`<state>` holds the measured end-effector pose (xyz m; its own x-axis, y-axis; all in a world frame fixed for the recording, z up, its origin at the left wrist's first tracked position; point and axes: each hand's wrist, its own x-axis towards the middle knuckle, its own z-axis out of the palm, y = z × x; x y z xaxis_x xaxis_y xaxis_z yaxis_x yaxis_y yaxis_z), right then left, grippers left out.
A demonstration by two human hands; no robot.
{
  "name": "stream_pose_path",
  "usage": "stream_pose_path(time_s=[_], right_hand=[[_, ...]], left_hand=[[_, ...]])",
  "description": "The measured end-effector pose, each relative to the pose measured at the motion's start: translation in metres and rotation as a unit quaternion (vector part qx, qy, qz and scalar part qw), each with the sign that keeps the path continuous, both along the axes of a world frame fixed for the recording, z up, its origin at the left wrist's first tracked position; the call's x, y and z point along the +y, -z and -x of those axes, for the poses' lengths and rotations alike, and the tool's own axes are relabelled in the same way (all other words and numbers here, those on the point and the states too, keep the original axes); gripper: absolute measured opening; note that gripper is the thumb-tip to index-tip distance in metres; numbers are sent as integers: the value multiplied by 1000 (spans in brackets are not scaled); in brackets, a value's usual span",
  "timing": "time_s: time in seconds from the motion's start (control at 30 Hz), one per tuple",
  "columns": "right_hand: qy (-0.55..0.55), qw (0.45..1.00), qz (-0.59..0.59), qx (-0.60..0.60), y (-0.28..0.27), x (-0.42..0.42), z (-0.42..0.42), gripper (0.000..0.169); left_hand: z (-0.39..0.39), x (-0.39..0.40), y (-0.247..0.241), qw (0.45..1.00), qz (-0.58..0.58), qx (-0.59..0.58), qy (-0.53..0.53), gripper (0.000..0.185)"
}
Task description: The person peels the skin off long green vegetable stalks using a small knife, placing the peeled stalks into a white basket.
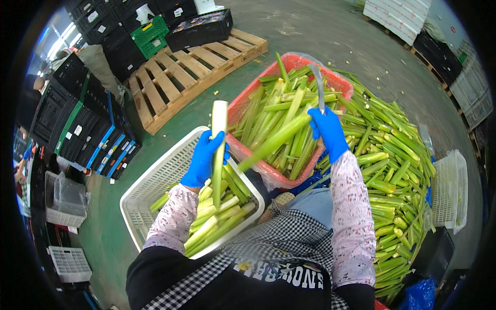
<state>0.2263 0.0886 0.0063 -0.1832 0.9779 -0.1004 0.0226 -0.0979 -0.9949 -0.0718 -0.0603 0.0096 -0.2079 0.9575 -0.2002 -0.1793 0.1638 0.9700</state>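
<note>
My left hand (207,157), in a blue glove, grips a green stalk with a thick pale end (219,116), upright above the white plastic basket (157,155). Peeled pale-green stalks (209,224) lie in that basket. In a matching glove, my right hand (327,130) is closed on a knife, its curved metal blade (319,85) pointing away from me. A long green strip (277,141) slants down-left from beside the right hand, blurred at its lower end; whether the fingers hold it, I cannot tell. Below it stands a red plastic basket (248,93) filled with green stalks and leafy trimmings (271,112).
A large heap of green stalks (387,178) spreads at the right, beside a white basket (449,190). A wooden pallet (193,73) lies beyond the baskets, with black crates (199,31) and a green crate (151,37). Stacked black crates (89,124) stand left; other people are far left.
</note>
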Motion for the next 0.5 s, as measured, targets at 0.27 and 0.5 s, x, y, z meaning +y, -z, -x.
stream_pose_path(time_s=[0.27, 0.5], right_hand=[[79, 994, -67, -42, -20, 19, 36, 39], [-53, 998, 18, 21, -26, -100, 58, 26]], left_hand=[[-30, -13, -5, 992, -58, 81, 73, 38], [-67, -11, -4, 994, -45, 6, 101, 49]])
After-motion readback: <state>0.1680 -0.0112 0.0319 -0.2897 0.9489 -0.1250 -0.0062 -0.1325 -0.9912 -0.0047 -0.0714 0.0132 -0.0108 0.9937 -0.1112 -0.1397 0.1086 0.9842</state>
